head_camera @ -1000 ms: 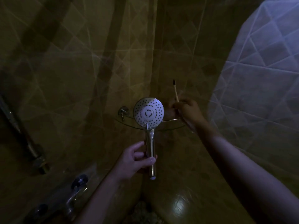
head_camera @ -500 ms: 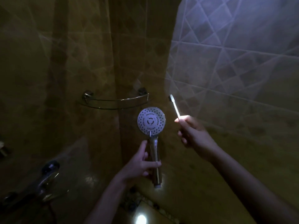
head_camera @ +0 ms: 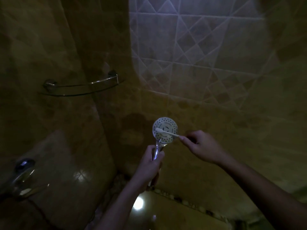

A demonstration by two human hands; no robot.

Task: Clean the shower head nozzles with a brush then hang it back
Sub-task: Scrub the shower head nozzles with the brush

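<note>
The round, white-faced, chrome-handled shower head (head_camera: 165, 130) is being held upright in front of the dim tiled wall (head_camera: 199, 63), its dotted nozzle face turned toward the camera. Its shiny handle is being gripped by the left hand (head_camera: 150, 165), whose fingers are being kept curled closed around it. A slim white brush (head_camera: 167, 132) is being laid across the nozzle face, bristle end toward the left rim, and is being pinched at its handle end by the closed fingertips of the right hand (head_camera: 201, 146).

Several risks are being judged from this. Nozzles could be missed in the very poor light. The thin brush, being held only at its tip, could be bent or flicked out under pressure. The wet-looking chrome handle could be twisted in the grip, so the face could be turned away from the bristles.
</note>
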